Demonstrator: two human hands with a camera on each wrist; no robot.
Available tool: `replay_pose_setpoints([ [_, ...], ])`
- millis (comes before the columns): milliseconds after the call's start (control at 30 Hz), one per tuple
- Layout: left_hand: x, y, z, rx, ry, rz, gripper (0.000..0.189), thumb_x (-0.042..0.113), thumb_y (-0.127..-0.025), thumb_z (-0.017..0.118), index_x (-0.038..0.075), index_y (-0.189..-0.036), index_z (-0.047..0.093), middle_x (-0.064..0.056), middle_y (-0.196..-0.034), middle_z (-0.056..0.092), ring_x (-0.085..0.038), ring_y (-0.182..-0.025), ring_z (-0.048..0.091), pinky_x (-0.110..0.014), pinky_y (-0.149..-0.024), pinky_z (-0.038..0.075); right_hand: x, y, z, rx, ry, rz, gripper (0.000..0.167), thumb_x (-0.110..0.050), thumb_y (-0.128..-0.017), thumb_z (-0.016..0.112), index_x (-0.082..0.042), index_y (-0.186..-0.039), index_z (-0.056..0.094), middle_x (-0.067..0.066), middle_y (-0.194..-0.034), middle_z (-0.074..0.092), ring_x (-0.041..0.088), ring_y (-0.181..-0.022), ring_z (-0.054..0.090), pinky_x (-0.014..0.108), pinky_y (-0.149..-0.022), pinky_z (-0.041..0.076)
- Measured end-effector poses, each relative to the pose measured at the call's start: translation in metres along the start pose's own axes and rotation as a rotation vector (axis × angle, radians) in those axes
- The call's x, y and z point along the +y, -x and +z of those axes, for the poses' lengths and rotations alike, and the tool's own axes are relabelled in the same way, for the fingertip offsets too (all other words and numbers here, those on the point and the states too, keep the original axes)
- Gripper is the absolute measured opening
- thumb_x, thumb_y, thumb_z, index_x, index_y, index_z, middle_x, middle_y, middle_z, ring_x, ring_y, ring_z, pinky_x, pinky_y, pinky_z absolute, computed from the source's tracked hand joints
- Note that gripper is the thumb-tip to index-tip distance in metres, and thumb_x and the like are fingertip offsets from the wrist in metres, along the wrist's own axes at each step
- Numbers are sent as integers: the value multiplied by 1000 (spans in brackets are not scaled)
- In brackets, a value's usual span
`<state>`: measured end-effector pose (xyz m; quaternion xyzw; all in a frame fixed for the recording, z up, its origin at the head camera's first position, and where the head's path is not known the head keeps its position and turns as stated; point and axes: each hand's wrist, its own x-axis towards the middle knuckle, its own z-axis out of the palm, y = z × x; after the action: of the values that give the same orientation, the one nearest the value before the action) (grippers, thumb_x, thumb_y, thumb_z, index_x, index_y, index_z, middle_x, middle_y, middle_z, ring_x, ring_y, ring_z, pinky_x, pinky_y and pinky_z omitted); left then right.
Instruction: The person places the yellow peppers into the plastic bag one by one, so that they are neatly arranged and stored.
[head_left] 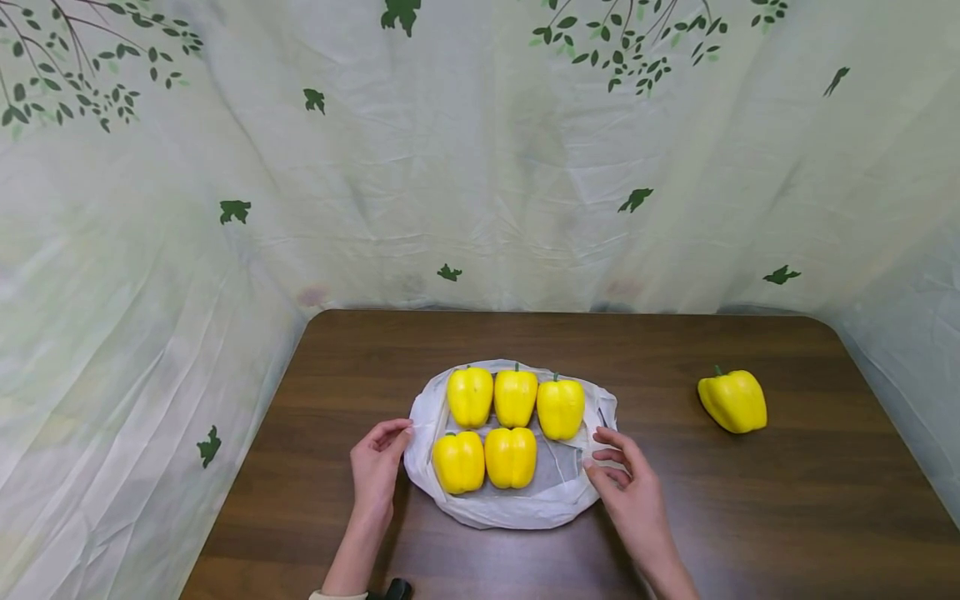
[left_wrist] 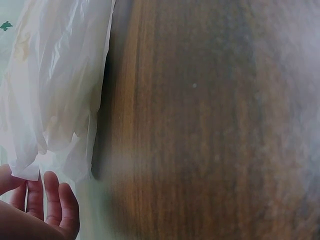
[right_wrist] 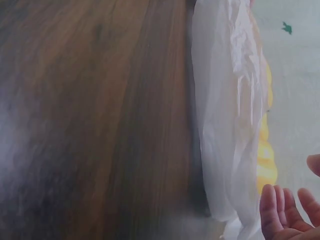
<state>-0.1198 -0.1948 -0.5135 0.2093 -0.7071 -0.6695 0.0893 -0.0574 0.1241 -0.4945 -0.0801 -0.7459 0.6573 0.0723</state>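
Several yellow bell peppers (head_left: 515, 398) sit in two rows on a white plastic bag (head_left: 517, 515), its rim bunched up around them. At the bag's left edge my left hand (head_left: 377, 467) pinches a bit of the thin plastic between thumb and fingers; the left wrist view shows a flap of the bag (left_wrist: 30, 172) there. My right hand (head_left: 633, 492) is at the opposite edge, thumb and fingers loosely bent and spread apart. In the right wrist view its fingers (right_wrist: 270, 210) are beside the bag with nothing between them and the thumb.
One more yellow bell pepper (head_left: 735, 402) lies on its own on the right of the brown wooden table (head_left: 817, 483). A pale curtain with green leaf prints (head_left: 480, 167) hangs behind and at both sides. A small black object (head_left: 399, 589) shows by the left forearm.
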Motion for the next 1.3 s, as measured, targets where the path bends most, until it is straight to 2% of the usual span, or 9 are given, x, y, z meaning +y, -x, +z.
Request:
replay_pose_setpoints([
  [633, 1, -1, -1, -10, -16, -14, 18, 4, -89, 70, -4, -106, 71, -7, -96, 70, -19, -86, 62, -20, -78, 52, 8, -5, -24, 68, 110, 11, 46, -5, -89, 72, -6, -132, 56, 8, -127, 59, 19, -102, 57, 14, -83, 48],
  [833, 1, -1, 0, -9, -10, -13, 18, 3, -89, 70, -5, -105, 71, -6, -94, 70, -18, -85, 62, -20, -77, 52, 10, -6, -32, 96, 146, 6, 46, -4, -89, 72, -6, -132, 56, 10, -125, 60, 21, -103, 57, 13, -83, 48],
  [1100, 2, -1, -1, -19, -29, -19, 20, 6, -90, 70, -4, -107, 71, -9, -98, 69, -20, -87, 61, -20, -78, 52, 8, -6, -45, 114, 225, 48, 48, -9, -90, 72, -8, -135, 54, 10, -129, 58, 19, -107, 56, 9, -82, 45],
  [1300, 2, -2, 0, -18, -22, -13, 19, 5, -89, 70, -4, -106, 71, -7, -96, 69, -19, -85, 60, -20, -76, 52, 12, -6, -54, 129, 266, 26, 51, -10, -90, 72, -9, -137, 52, 10, -131, 57, 20, -107, 55, 8, -81, 44],
])
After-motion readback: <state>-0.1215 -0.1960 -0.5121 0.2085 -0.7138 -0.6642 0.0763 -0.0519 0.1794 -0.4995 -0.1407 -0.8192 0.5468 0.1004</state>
